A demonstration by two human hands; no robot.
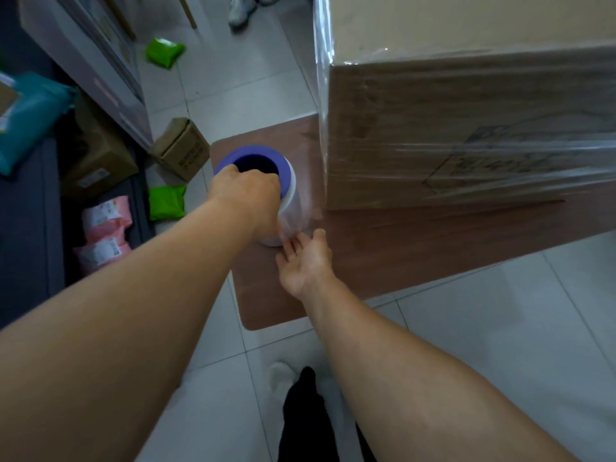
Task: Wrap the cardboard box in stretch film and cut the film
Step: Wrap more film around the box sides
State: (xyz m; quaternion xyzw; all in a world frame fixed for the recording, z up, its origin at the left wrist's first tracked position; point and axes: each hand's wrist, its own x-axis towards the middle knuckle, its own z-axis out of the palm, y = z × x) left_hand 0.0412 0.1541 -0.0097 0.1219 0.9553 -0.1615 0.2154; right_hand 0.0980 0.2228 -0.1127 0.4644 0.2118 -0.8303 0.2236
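Note:
A large cardboard box stands on a brown table, its near side covered in clear stretch film that runs down its left corner. The film roll, white with a purple core, stands upright on the table left of the box. My left hand grips the roll's top rim, fingers hooked into the core. My right hand is palm up with fingers spread, its fingertips touching the bunched film at the roll's base.
On the tiled floor to the left lie small cardboard boxes, green packets and pink packets. A dark sofa with a teal bag fills the far left. Another person's shoe shows at top.

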